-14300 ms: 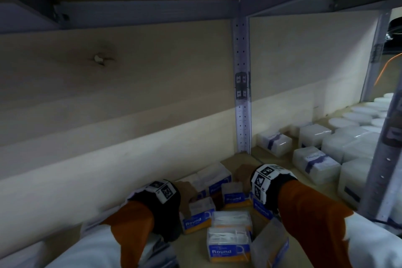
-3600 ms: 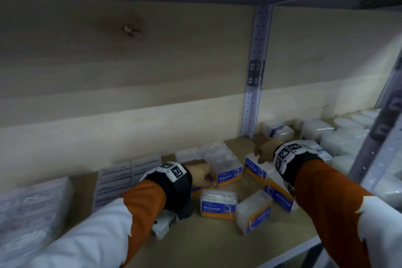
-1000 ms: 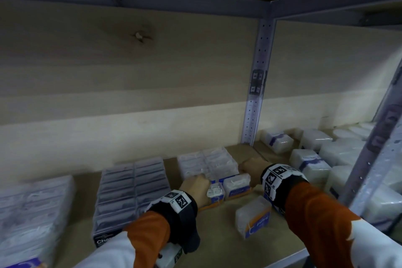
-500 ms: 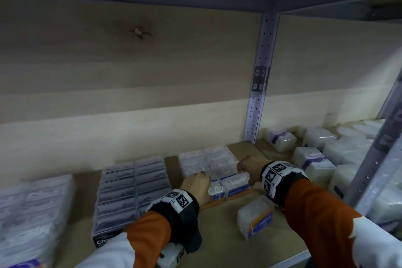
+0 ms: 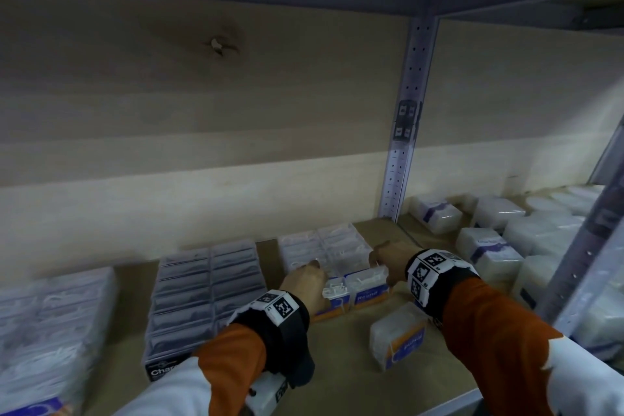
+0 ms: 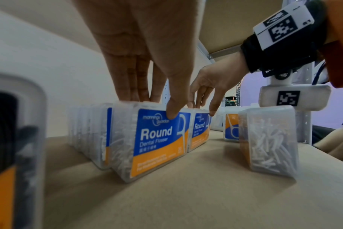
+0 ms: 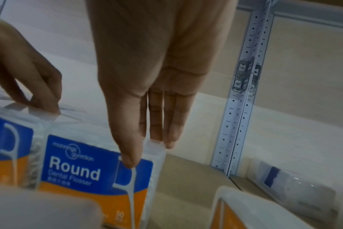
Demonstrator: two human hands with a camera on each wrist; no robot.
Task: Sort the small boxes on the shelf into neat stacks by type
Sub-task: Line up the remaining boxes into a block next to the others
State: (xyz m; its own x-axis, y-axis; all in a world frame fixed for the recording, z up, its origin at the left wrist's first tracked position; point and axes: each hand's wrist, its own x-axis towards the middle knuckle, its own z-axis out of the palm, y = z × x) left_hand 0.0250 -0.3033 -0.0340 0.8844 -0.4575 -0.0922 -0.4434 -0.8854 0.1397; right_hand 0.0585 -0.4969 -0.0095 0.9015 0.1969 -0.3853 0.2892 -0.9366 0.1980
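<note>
Head view shows the shelf [image 5: 337, 378] with Round flosser boxes [image 5: 332, 253] ranked mid-shelf. Left hand [image 6: 147, 65] and right hand [image 7: 153, 93] each pinch a front box [image 6: 159, 139] at its top, thumb on label; these clear plastic boxes look light, stiff and slippery, best gripped across the flat faces.

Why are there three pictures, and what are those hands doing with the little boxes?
A person wears three cameras: one on the head, one on each wrist. The head view looks down at a wooden shelf. The wrist views look along each hand. The left hand pinches the top of one blue and orange "Round" flosser box, thumb in front, fingers behind. The right hand pinches the flosser box beside it the same way. Both boxes stand at the front of a neat block. One more box stands alone, nearer the shelf's front edge, not yet lined up.
</note>
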